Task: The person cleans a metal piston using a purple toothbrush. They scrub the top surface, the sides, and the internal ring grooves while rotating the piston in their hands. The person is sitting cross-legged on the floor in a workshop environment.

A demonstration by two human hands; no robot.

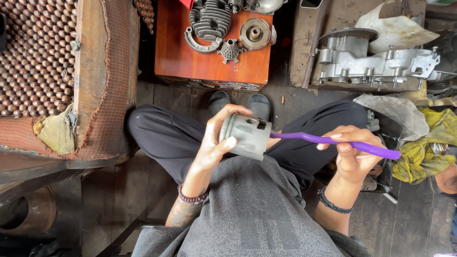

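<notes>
A seat covered in brown wooden beads [33, 52] fills the left edge. Next, the left hand [214, 145] has its grip clamped on a grey metal piston [248, 135], thumb on the near side and fingers curled over the crown, holding it above the lap. A purple toothbrush [333, 141] runs from inside the piston's open end out to the right, where the right hand [351, 152] has its grip closed on the handle. Beyond the knees, an orange wooden counter [185, 57] carries a finned cylinder [209, 19], and further right lies a grey engine casing [376, 64] beside a yellow rag [423, 152].
</notes>
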